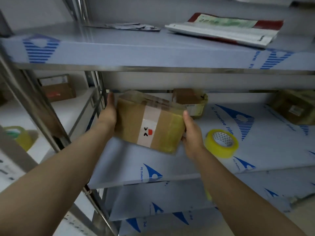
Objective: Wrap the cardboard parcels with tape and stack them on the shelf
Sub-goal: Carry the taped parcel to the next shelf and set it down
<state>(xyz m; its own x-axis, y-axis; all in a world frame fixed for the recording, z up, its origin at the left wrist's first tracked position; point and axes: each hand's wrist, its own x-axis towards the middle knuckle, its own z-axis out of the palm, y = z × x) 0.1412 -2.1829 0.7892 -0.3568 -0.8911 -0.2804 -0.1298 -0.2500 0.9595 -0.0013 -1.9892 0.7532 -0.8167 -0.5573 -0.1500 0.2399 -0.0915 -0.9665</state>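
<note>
The cardboard box (150, 122), w/ a white tape strip, is tilted just above the middle shelf (170, 160). Left hand (109, 113) presses flat on its left side, right hand (191, 132) grips its right end, so both squeeze it. A yellow tape roll (221, 143) lies just right of the right hand. Two more boxes (190, 103) sit farther back.

parcels: 4 (150, 121) | tape rolls: 2 (221, 143) | hands: 2 (109, 111)
</note>
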